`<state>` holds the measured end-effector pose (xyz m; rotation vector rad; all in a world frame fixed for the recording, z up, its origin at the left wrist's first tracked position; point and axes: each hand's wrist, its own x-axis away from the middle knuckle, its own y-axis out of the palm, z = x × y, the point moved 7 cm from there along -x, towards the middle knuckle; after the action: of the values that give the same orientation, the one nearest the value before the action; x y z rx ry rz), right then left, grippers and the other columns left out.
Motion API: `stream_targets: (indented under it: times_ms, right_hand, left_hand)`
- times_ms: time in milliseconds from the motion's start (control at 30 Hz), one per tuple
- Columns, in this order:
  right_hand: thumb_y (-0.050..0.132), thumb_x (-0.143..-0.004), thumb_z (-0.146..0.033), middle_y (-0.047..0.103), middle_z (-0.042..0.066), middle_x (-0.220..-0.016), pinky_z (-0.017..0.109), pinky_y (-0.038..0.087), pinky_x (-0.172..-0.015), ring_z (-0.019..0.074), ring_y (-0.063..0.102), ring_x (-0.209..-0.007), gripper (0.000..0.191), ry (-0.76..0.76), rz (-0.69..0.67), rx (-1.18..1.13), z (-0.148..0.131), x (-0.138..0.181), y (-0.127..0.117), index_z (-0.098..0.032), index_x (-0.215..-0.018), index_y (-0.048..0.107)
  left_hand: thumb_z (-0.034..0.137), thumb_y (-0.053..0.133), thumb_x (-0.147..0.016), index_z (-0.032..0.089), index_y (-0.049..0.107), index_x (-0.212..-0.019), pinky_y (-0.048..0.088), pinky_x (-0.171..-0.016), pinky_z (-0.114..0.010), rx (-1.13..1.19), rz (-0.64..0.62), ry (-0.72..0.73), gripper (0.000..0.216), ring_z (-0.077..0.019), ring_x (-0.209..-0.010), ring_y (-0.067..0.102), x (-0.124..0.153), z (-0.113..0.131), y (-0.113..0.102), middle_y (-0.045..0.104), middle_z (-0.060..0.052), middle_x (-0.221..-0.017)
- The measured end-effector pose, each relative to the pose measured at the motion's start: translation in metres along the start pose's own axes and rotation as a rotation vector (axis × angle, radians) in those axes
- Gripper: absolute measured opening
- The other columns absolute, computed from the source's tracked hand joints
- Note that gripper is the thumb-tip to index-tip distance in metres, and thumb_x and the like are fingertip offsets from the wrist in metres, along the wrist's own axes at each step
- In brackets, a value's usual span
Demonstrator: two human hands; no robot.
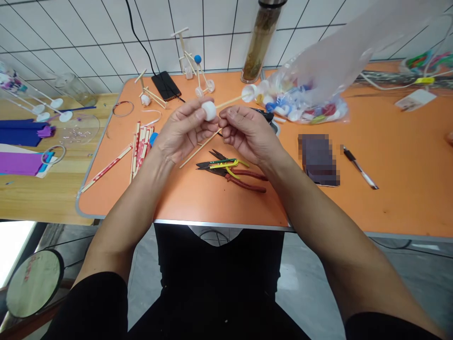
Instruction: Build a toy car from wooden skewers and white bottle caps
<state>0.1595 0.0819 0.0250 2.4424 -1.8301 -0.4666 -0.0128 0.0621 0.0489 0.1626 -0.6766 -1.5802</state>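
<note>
The left hand [182, 128] pinches a small white cap [209, 111] between thumb and fingers, up over the orange table [389, 141]; the right hand [249, 132] is just beside it, its thumb and fingers drawn together at the tips, though I cannot tell whether they close on anything; one bare stick [200, 149] runs slantwise below the hands, its upper end near the right fingertips; another stick [230, 101] shows beyond the hands, reaching toward a white disc [248, 93] near the clear bag of coloured caps [304, 106]; nearer the table's front edge, pliers with red handles [247, 184] lie together with a yellow cutter [224, 164]; to the left of the left forearm rests a loose bundle of sticks with red markings [142, 148], a blue cap [153, 139] next to it; towards the tiled wall a black phone [166, 85] lies between small models made of sticks, one on its left [150, 89] and others on its right, where a blue ball [197, 59] tops some sticks; a tall bottle [261, 42] stands behind the bag; over on the right lie a blurred dark object [318, 158] and a pen [360, 167].
</note>
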Motion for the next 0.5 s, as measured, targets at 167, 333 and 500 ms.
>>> stream_targets:
  times_ms: [167, 333, 500]
  right_hand:
    - [0.099, -0.084, -0.070, 0.081, 0.001, -0.091, 0.023, 0.060, -0.056, 0.0102, 0.068, -0.065, 0.055, 0.050, 0.066, 0.040, 0.002, 0.000, -0.028, -0.024, -0.097, 0.071]
    - [0.101, -0.085, -0.058, 0.081, 0.000, -0.096, 0.017, 0.057, -0.054, 0.0078, 0.070, -0.066, 0.051, 0.071, 0.207, -0.052, 0.009, -0.009, -0.061, -0.023, -0.107, 0.072]
    - [0.096, -0.091, -0.050, 0.081, 0.000, -0.104, 0.016, 0.063, -0.059, 0.0085, 0.076, -0.072, 0.046, 0.142, 0.285, -0.047, 0.020, -0.010, -0.064, -0.025, -0.120, 0.071]
  left_hand:
    - [0.030, 0.064, -0.117, 0.028, 0.081, -0.139, 0.068, -0.091, -0.018, 0.090, 0.015, 0.142, 0.028, -0.0162, -0.101, 0.089, -0.015, 0.035, -0.028, 0.086, -0.003, -0.098]
    - [0.033, 0.065, -0.116, 0.025, 0.079, -0.142, 0.069, -0.087, -0.022, 0.129, 0.038, 0.106, 0.031, -0.0149, -0.085, 0.087, -0.027, 0.035, -0.043, 0.085, -0.004, -0.093]
    - [0.018, 0.053, -0.116, 0.014, 0.079, -0.121, 0.064, -0.070, -0.018, 0.056, -0.053, -0.046, 0.026, -0.0101, -0.064, 0.078, -0.031, 0.012, -0.032, 0.080, -0.003, -0.080]
